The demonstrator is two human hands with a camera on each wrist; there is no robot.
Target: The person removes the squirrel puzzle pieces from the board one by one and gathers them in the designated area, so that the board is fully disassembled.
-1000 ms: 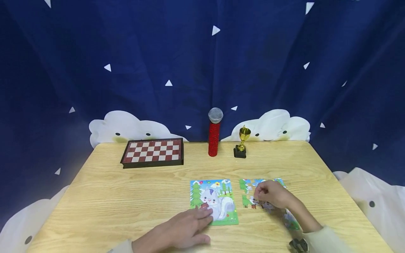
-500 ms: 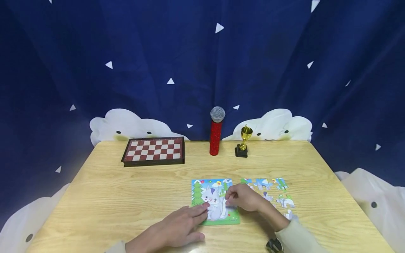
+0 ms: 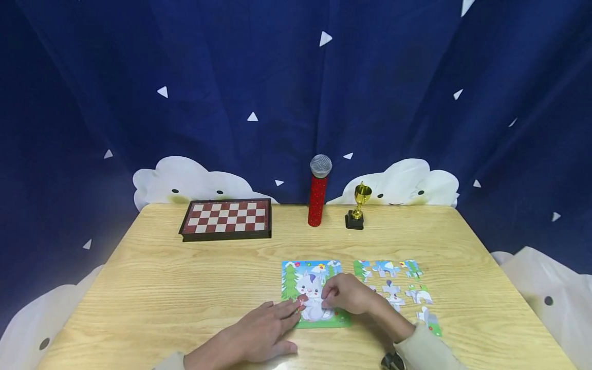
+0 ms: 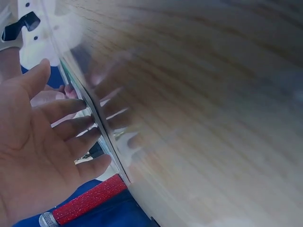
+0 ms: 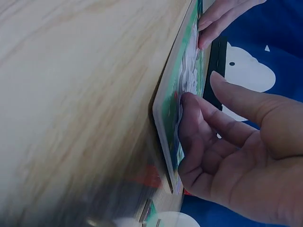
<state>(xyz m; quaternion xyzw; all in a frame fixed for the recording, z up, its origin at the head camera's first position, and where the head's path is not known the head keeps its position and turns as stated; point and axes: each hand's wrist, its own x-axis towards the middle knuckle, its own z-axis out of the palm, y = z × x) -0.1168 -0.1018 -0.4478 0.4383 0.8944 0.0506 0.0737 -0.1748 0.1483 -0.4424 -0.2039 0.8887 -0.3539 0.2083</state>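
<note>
A square picture board (image 3: 290, 280) with a grey-white squirrel on it lies on the table in front of me. My left hand (image 3: 265, 329) lies with fingers extended, its fingertips on the board's lower left part. Over the right side of the board is my right hand (image 3: 349, 294), its fingers bent at the squirrel's tail area. In the right wrist view, the curled fingers of the right hand (image 5: 227, 142) are at a thin jigsaw piece (image 5: 180, 111) close against the board, mostly hidden by them. Loose jigsaw pieces (image 3: 392, 294) lie right of the board.
A checkered game board (image 3: 226, 218) sits at the back left of the wooden table (image 3: 208, 272). A red microphone (image 3: 317, 200) and a small gold trophy cup (image 3: 361, 198) stand along the back. Behind hangs a dark blue curtain (image 3: 222, 61).
My right hand has moved left from the loose jigsaw pieces to the board, uncovering several of them. The left hand stays on the board, shifted only slightly.
</note>
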